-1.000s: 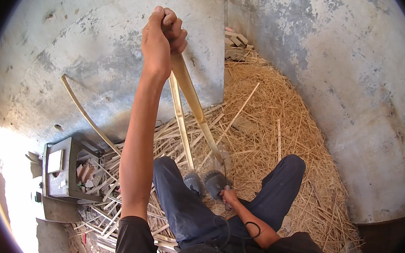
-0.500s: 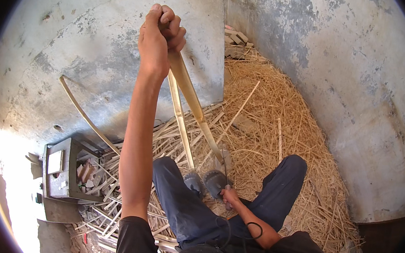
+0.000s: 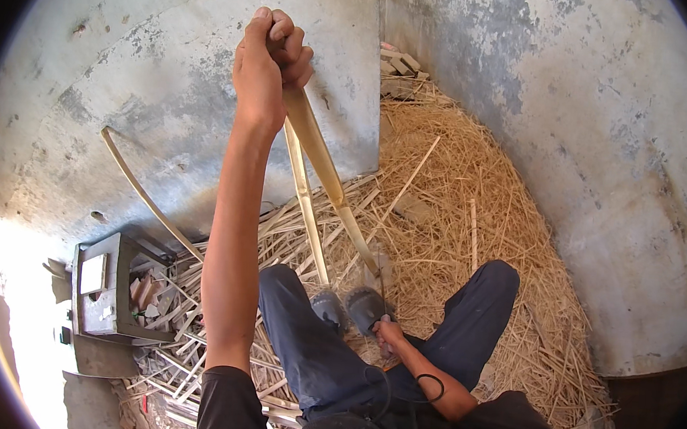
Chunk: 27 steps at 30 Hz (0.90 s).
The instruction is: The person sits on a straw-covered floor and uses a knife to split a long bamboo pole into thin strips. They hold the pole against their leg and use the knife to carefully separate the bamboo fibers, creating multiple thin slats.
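My left hand is raised high on a straight arm, its fist closed round the top of a long pale bamboo strip. The strip slants down to my grey shoes. A second thin strip runs beside it from the same fist. My right hand is low between my knees, just behind the shoes at the foot of the strip. It is closed on what looks like a thin dark blade, which I cannot make out clearly. My legs are in dark blue trousers.
Straw and split bamboo offcuts cover the ground in the corner of two grey concrete walls. A curved bamboo sliver leans on the left wall. At lower left sits a grey metal box with bits inside.
My left fist has edged slightly left with the strip tops. My right hand and legs stay where they were.
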Available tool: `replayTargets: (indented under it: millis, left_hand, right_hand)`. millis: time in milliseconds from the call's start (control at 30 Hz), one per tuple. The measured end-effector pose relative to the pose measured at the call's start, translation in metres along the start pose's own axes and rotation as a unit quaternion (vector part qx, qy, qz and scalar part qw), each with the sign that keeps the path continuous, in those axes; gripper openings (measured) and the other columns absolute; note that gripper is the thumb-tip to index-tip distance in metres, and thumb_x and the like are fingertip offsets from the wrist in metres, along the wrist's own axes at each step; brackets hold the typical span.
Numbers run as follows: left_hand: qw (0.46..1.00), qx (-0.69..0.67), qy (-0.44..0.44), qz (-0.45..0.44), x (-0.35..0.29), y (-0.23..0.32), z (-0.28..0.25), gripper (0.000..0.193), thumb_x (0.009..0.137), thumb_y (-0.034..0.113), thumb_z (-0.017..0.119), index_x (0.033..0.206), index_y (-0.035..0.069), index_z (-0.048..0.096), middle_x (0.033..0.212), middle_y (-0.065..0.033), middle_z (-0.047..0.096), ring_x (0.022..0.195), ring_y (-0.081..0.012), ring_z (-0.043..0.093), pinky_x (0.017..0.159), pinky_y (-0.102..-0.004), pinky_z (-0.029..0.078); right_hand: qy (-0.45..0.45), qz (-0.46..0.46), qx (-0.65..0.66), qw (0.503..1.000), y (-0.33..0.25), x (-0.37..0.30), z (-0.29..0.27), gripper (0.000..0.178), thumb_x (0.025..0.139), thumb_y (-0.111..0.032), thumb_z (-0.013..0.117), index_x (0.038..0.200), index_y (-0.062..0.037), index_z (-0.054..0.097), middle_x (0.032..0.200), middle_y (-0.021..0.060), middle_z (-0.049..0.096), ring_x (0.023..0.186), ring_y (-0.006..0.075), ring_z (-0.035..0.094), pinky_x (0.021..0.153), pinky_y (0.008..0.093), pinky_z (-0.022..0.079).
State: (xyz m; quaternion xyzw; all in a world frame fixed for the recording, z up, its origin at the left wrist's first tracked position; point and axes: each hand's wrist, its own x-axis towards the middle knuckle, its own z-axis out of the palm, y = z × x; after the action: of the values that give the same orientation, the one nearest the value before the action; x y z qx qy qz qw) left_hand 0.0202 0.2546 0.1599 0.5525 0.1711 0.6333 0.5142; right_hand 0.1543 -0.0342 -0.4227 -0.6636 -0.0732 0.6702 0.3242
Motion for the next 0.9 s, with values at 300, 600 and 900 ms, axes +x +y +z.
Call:
replayTargets:
  millis: [300,600,900]
  left_hand:
    - [1.0,-0.005,0.001,-0.006,-0.001,0.001,0.0,0.037,0.111,0.037,0.037,0.079,0.017,0.035,0.064,0.0047,0.026,0.054,-0.0079,0.018,0.049,-0.029,0.017]
    - [0.999,-0.012,-0.018,-0.025,0.003,-0.002,-0.007,0.035,0.11,0.039,0.04,0.082,0.019,0.037,0.068,0.0046,0.025,0.058,-0.0093,0.02,0.052,-0.0287,0.02]
    - [1.0,-0.002,-0.012,-0.009,0.003,0.0,-0.013,0.035,0.111,0.037,0.039,0.081,0.019,0.036,0.068,0.0046,0.024,0.058,-0.0095,0.019,0.052,-0.0286,0.02]
  right_hand:
    - [-0.158,0.057,0.137,0.976,0.0,0.0,-0.004,0.032,0.104,-0.023,0.052,0.092,0.0043,0.062,0.068,0.0047,0.05,0.051,0.0197,0.045,0.049,0.0386,0.039]
    - [-0.013,-0.003,-0.01,1.0,-0.019,-0.028,0.003,0.012,0.095,-0.011,0.06,0.087,-0.0012,0.059,0.059,0.0026,0.045,0.042,0.0162,0.039,0.044,0.0353,0.035]
    - [0.021,-0.043,-0.129,0.991,-0.008,-0.039,0.002,0.017,0.093,-0.015,0.062,0.084,-0.0017,0.056,0.063,0.0065,0.05,0.047,0.0182,0.047,0.046,0.0389,0.038]
